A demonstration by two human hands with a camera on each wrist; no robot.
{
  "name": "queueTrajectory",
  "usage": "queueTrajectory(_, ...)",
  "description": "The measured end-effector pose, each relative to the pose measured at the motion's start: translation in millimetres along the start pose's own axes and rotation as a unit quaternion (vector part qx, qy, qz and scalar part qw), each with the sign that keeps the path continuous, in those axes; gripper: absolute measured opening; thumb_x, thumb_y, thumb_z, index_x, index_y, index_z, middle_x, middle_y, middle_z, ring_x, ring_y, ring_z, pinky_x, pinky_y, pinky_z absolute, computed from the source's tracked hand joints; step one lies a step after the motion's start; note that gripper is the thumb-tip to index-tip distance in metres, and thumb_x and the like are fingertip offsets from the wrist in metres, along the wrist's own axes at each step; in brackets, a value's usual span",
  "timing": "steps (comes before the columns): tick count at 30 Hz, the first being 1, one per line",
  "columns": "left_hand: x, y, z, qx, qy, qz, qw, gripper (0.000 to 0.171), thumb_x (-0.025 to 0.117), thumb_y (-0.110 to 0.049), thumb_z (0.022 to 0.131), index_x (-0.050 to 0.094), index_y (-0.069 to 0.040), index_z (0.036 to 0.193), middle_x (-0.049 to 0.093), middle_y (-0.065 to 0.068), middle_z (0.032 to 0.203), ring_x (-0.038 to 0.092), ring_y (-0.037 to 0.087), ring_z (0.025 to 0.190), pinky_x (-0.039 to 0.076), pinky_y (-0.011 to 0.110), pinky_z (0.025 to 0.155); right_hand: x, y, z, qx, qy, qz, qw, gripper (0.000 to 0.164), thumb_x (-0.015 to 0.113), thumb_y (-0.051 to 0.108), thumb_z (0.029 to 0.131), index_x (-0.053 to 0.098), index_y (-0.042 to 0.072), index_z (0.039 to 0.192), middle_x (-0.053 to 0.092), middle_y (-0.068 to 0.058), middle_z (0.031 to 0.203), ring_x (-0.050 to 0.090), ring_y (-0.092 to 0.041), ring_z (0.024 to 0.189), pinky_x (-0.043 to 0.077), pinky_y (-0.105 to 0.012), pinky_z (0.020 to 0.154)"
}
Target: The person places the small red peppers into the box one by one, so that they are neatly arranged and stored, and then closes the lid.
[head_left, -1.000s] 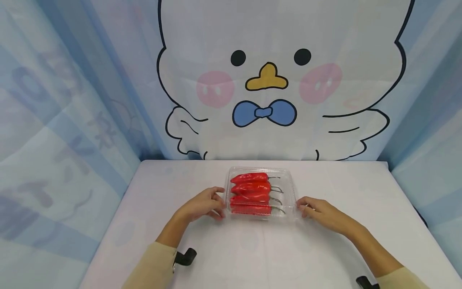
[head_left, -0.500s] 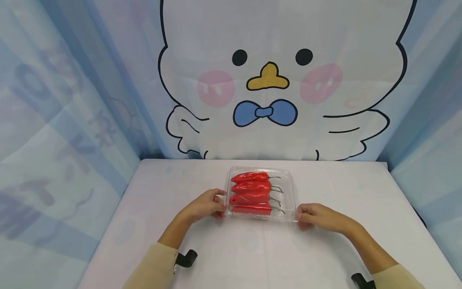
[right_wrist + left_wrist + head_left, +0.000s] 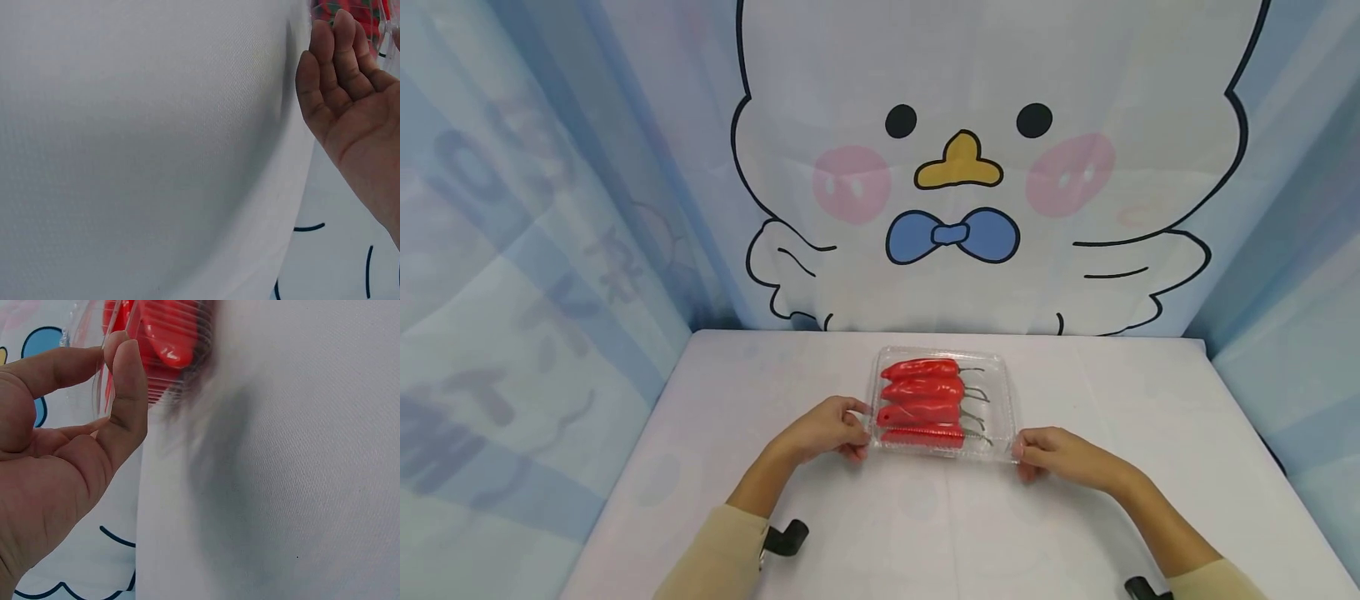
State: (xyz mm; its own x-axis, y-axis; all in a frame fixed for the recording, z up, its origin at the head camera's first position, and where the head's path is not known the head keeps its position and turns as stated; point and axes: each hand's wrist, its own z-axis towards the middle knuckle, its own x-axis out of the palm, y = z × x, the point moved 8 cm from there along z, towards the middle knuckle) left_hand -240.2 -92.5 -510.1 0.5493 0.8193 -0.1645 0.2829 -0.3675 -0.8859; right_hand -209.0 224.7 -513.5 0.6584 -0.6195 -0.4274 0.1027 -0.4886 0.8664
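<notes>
A clear plastic clamshell box point(image 3: 1002, 392) lies on the white table in the head view, with several red chili peppers point(image 3: 922, 390) side by side inside, stems to the right. My left hand point(image 3: 827, 429) pinches the box's rim at its left side; in the left wrist view, the thumb and fingers of the left hand point(image 3: 75, 431) meet around the clear edge. At the near right corner, my right hand point(image 3: 1060, 454) pinches the rim between thumb and fingers. In the right wrist view the right hand point(image 3: 356, 94) has its fingers bent against the box, its thumb mostly out of frame.
The white-covered table point(image 3: 925, 533) ends at a backdrop point(image 3: 955, 292) printed with a cartoon bird. Pale blue curtains point(image 3: 550, 292) hang at both sides. A black wrist mount point(image 3: 786, 537) shows at the left sleeve.
My right hand has moved slightly toward me and closed onto the box's near right corner. The left fingers have drawn together at the left rim. The box has barely shifted.
</notes>
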Motion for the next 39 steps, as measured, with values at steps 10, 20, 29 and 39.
queueTrajectory(10, -1.0, 0.1, 1.8, 0.007, -0.008, 0.021, 0.9997, 0.04, 0.066, 0.002, 0.095, 0.053, 0.009, 0.132, 0.067, 0.01, 0.077, 0.07, 0.015, 0.062, 0.066, 0.032, 0.068, 3.0, -7.8, 3.4, 0.001, 0.021, 0.042, 0.999, 0.029, 0.05, 0.017, 0.108, 0.064, -0.008, 0.102, 0.071, -0.013, 0.09, 0.067, -0.013, 0.083, 0.061, -0.028, 0.075)
queueTrajectory(20, -0.9, -1.6, 1.5, 0.011, -0.009, 0.025, 0.9996, 0.037, 0.065, 0.005, 0.095, 0.053, 0.01, 0.129, 0.066, 0.009, 0.075, 0.069, 0.015, 0.06, 0.065, 0.032, 0.067, 4.2, -8.7, 4.8, 0.016, 0.025, 0.077, 0.997, 0.032, 0.051, 0.018, 0.108, 0.061, -0.012, 0.104, 0.068, -0.012, 0.088, 0.067, -0.015, 0.083, 0.062, -0.028, 0.077)
queueTrajectory(29, -1.0, -3.8, 0.5, 0.007, -0.016, 0.03, 0.9994, 0.035, 0.068, 0.003, 0.094, 0.054, 0.008, 0.126, 0.066, 0.011, 0.077, 0.07, 0.016, 0.059, 0.065, 0.033, 0.065, 6.5, -8.3, 3.1, 0.017, 0.026, 0.102, 0.994, 0.034, 0.052, 0.018, 0.108, 0.059, -0.015, 0.103, 0.067, -0.009, 0.085, 0.066, -0.014, 0.081, 0.061, -0.029, 0.075)
queueTrajectory(39, -1.0, -2.1, 2.8, 0.003, -0.015, 0.02, 0.9997, 0.035, 0.068, 0.003, 0.094, 0.055, 0.009, 0.125, 0.068, 0.011, 0.076, 0.07, 0.016, 0.059, 0.065, 0.032, 0.066, 6.0, -11.7, 5.0, 0.031, 0.018, 0.107, 0.994, 0.034, 0.053, 0.02, 0.108, 0.059, -0.013, 0.102, 0.067, -0.003, 0.082, 0.064, -0.013, 0.078, 0.06, -0.027, 0.074)
